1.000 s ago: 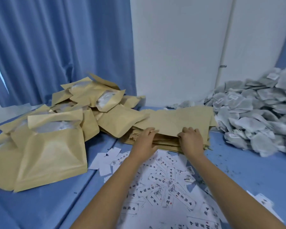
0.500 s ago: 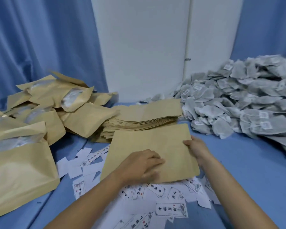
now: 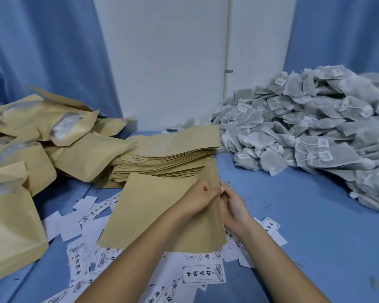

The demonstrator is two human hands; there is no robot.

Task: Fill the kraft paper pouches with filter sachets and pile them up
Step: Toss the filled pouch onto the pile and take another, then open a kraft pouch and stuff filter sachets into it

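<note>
Beneath my wrists lay labels (image 3: 202, 274) printed 中国. My left hand (image 3: 197, 200) and right hand (image 3: 234, 204) pinched the edge of one pouch (image 3: 151, 215). Beyond them sat the empty stack (image 3: 173, 154); sachets (image 3: 315, 132) were heaped far right, filled pouches (image 3: 74, 154) far left.

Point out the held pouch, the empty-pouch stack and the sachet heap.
held pouch (image 3: 144, 211): head view, bare front face.
empty-pouch stack (image 3: 184, 141): head view, top sheet.
sachet heap (image 3: 315, 136): head view, middle sachet.

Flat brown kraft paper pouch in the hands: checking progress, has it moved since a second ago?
Yes. The kraft pouch left the stack of empty brown pouches, coming toward the person, over the white printed labels.
</note>
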